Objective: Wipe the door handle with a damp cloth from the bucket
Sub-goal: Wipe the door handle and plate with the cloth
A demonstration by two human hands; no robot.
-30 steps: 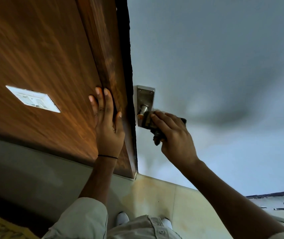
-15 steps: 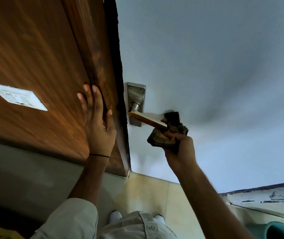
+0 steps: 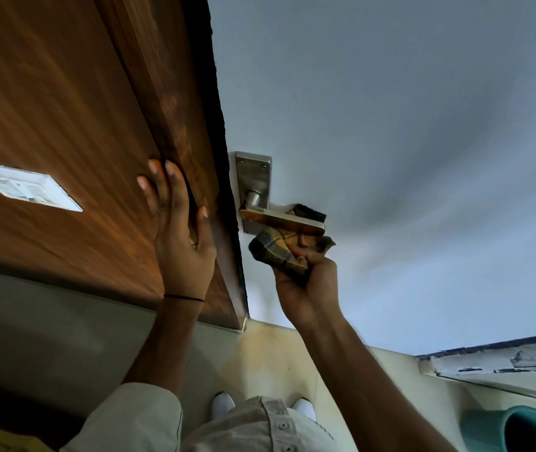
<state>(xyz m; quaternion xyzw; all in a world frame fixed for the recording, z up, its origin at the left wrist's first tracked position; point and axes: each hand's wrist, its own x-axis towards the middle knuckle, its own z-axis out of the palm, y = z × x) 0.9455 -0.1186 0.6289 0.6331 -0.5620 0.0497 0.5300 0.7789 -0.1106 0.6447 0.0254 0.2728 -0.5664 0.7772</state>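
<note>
A metal lever door handle [image 3: 281,220] on a steel backplate [image 3: 253,177] sticks out from the pale grey door [image 3: 390,141]. My right hand [image 3: 305,285] is shut on a dark plaid cloth [image 3: 278,254], which wraps under and behind the outer part of the lever. My left hand [image 3: 180,230] lies flat, fingers spread, on the brown wooden panel [image 3: 64,125] beside the door's edge. A teal bucket [image 3: 517,429] shows at the bottom right corner, partly cut off.
A white switch plate [image 3: 23,185] is set in the wooden panel at the left. Below are the beige tiled floor [image 3: 273,363], my white shoes [image 3: 224,404] and my light trousers. A worn ledge [image 3: 501,357] runs along the right.
My right hand slid with the cloth from the handle's base out along the lever, then came back under it. The lever, once covered, is bare on top. The left hand stayed on the wood.
</note>
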